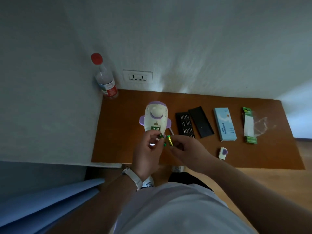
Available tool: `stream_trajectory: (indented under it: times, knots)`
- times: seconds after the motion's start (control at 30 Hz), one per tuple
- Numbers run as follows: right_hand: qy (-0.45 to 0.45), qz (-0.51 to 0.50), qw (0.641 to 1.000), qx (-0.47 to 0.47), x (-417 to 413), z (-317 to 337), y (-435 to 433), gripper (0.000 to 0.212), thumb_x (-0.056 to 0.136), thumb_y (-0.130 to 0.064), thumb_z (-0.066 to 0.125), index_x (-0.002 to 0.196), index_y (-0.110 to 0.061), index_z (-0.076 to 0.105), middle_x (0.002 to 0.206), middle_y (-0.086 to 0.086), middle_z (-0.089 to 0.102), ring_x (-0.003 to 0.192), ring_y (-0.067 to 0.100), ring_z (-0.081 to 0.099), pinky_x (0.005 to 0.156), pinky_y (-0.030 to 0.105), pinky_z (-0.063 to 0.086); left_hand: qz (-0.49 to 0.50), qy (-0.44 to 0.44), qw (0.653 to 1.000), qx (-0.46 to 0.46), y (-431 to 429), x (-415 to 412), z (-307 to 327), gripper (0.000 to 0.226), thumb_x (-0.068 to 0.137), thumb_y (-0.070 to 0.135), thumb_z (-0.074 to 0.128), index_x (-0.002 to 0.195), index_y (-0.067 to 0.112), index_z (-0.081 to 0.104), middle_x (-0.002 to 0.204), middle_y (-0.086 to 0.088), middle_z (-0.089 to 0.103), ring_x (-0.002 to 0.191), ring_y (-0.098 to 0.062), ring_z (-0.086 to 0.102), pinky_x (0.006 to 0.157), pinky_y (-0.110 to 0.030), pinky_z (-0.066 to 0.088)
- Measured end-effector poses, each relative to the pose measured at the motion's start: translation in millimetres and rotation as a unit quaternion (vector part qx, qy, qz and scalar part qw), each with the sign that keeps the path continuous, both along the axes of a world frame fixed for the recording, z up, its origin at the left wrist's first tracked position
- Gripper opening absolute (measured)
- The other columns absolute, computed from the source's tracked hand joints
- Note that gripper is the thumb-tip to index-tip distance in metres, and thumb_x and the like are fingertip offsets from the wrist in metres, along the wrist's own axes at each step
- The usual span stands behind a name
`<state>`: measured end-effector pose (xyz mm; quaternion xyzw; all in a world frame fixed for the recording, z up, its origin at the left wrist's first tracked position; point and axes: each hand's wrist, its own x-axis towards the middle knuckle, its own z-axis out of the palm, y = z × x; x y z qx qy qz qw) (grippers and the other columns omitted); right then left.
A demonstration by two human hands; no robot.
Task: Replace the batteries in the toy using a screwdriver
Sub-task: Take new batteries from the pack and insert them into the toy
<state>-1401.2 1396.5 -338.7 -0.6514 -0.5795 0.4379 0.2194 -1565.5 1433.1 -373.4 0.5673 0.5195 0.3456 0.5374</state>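
Nearest, the left hand (148,149) pinches a small green cylindrical battery (161,136), and the right hand (184,147) pinches a green and gold battery (169,140) just beside it. To their right a small white and purple plastic cover (223,152) lies on the brown wooden surface (118,132). Just behind the hands lies the white and purple rocket-shaped toy (156,117), its battery compartment (155,128) open. Farther right lie a black bit tray (185,124) and a light blue box (224,124). A clear bottle with red cap (105,78) stands in the far left corner
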Motion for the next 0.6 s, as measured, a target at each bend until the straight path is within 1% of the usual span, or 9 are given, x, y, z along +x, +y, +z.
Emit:
stream_trajectory:
  times: [0.07,0.13,0.2,0.33,0.43,0.5,0.6]
  knots:
    - [-0.001,0.0,1.0,-0.009,0.3,-2.4,-0.7,0.028,0.096,-0.027,0.06,0.088,-0.053,0.059,0.077,-0.02,0.063,0.065,-0.003,0.056,0.06,0.009,0.045,0.01,0.01,1.0,0.002,0.1,-3.0,1.2,0.035,0.095,0.02,0.068,0.1,0.053,0.058,0.096,0.026,0.07,0.091,0.004,0.065,0.068,-0.009,0.051]
    - [-0.007,-0.003,1.0,-0.019,2.3,-5.1,1.0,0.021,0.095,-0.029,0.061,0.089,-0.048,0.059,0.077,-0.018,0.061,0.066,-0.003,0.055,0.06,0.009,0.044,0.021,0.015,1.0,0.005,-0.7,-6.9,3.8,0.038,0.095,0.022,0.068,0.099,0.058,0.058,0.097,0.035,0.067,0.093,0.006,0.065,0.068,-0.009,0.052]
    - [-0.015,-0.005,1.0,-0.025,3.2,-7.8,5.0,0.012,0.094,-0.031,0.062,0.089,-0.042,0.059,0.074,-0.019,0.059,0.065,-0.004,0.054,0.056,0.009,0.043,0.025,0.022,0.999,0.013,-0.1,-12.1,6.1,0.037,0.095,0.023,0.068,0.1,0.058,0.059,0.1,0.039,0.066,0.094,0.008,0.064,0.068,-0.008,0.051]
    - [-0.012,-0.015,1.0,-0.011,-1.4,-12.8,13.1,0.009,0.091,-0.029,0.064,0.087,-0.034,0.058,0.077,-0.02,0.06,0.064,-0.004,0.054,0.056,0.01,0.043,0.046,0.03,0.998,0.026,3.8,-19.8,6.7,0.035,0.094,0.016,0.069,0.102,0.049,0.06,0.094,0.039,0.067,0.09,0.009,0.065,0.067,-0.006,0.049]
    - [-0.016,-0.002,1.0,-0.012,-4.2,-14.7,16.3,0.011,0.091,-0.029,0.064,0.084,-0.035,0.058,0.071,-0.016,0.06,0.063,-0.003,0.053,0.055,0.011,0.042,0.059,0.039,0.997,0.031,6.4,-22.0,8.0,0.03,0.093,0.018,0.07,0.1,0.045,0.06,0.092,0.036,0.067,0.086,0.008,0.065,0.066,-0.007,0.049]
    - [-0.019,0.003,1.0,-0.008,-4.7,-14.4,18.6,0.013,0.092,-0.029,0.063,0.085,-0.039,0.059,0.07,-0.012,0.059,0.064,-0.004,0.053,0.057,0.011,0.042,0.063,0.045,0.997,0.032,6.9,-22.4,7.2,0.027,0.092,0.02,0.071,0.097,0.043,0.06,0.091,0.033,0.068,0.085,0.006,0.065,0.065,-0.008,0.049]
    - [-0.021,0.003,1.0,-0.001,-5.5,-12.2,21.4,0.019,0.094,-0.028,0.062,0.087,-0.045,0.055,0.072,-0.006,0.06,0.064,-0.003,0.052,0.058,0.012,0.041,0.067,0.047,0.996,0.032,7.9,-23.1,6.8,0.026,0.092,0.019,0.072,0.096,0.042,0.06,0.085,0.027,0.068,0.082,0.005,0.065,0.063,-0.008,0.049]
